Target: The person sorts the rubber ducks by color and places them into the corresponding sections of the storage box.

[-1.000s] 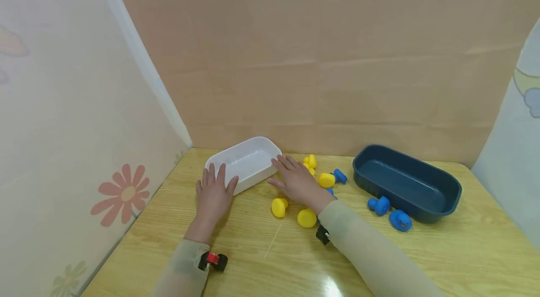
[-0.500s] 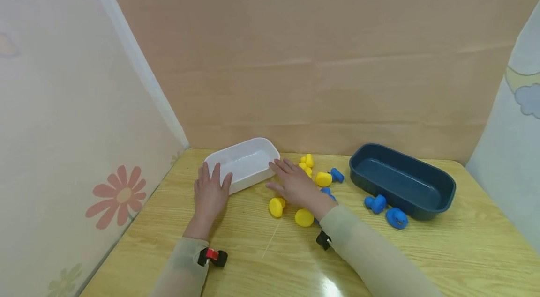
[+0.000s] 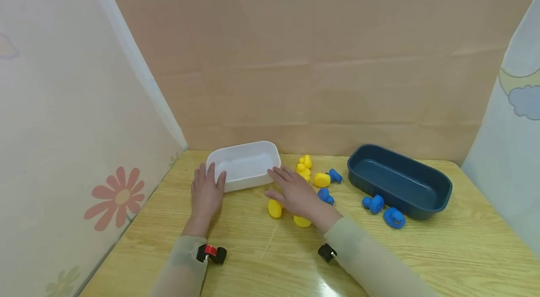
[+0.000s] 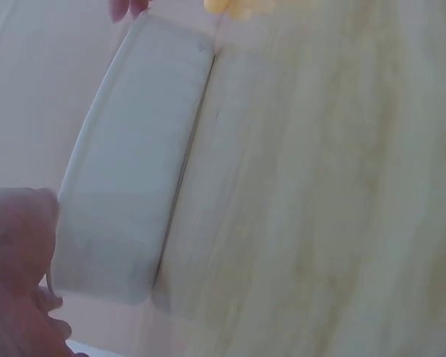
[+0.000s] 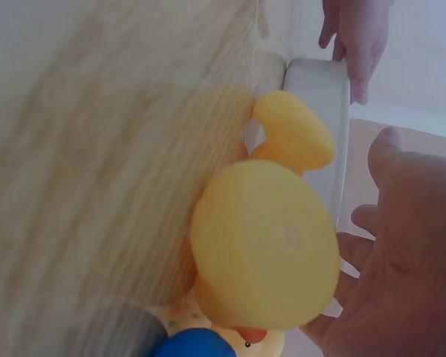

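Note:
A white oblong tray (image 3: 244,184) lies at the back left of the table. My left hand (image 3: 206,196) touches its left end, with the thumb by the front corner and the other fingers along the end. At the tray's right end, my right hand (image 3: 297,194) has its fingers spread, fingertips right at the rim. Under and beside the right palm lie yellow rubber ducks, one (image 3: 275,209) left of the wrist and another (image 3: 302,221) partly hidden below it. A blue duck (image 3: 325,195) lies just right of that hand. The right wrist view shows a large yellow duck (image 5: 264,242) close up.
More yellow ducks (image 3: 303,173) and a blue one (image 3: 335,175) lie behind the right hand. A dark blue tray (image 3: 396,189) stands at the right, with two blue ducks (image 3: 373,204) before it. Papered walls (image 3: 337,77) enclose the wooden table (image 3: 253,259).
The white tray has turned slightly, its front side now lying straighter across the table. Both hands have shifted a little with it, and the view has moved slightly. The ducks stay put.

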The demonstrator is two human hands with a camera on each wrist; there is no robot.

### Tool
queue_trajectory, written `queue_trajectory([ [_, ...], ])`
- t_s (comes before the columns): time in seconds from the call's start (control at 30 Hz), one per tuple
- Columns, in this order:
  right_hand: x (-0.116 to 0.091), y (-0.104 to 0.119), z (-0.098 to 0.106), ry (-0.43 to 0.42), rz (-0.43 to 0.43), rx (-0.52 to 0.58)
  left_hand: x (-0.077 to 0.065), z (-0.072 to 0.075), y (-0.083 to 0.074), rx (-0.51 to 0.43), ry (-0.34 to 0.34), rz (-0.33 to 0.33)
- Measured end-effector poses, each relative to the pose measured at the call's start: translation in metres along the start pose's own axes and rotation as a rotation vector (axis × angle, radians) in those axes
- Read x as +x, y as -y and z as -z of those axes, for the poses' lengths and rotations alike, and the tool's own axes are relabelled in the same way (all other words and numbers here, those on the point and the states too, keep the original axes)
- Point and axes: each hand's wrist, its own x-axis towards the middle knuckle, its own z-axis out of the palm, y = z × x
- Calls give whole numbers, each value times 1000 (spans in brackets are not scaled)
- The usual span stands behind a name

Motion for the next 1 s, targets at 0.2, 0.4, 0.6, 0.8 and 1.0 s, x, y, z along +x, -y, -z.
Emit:
queue_trajectory([
  [0.2,-7,6,-5,-6,7,37,7,-5,7,-109,-39,-28],
  [0.4,-10,11,-7,-5,24,60,11,-7,11,-245,-19,-7],
  [0.6,-11,13,-6,-26,42,39,19,-12,19,-319,3,32],
  [0.8,-14,14,-6,-49,91,39,24,-14,26,-363,-10,36],
  [1.0,-17,16,-10,-35,121,42,24,-15,32,-394,-11,13],
])
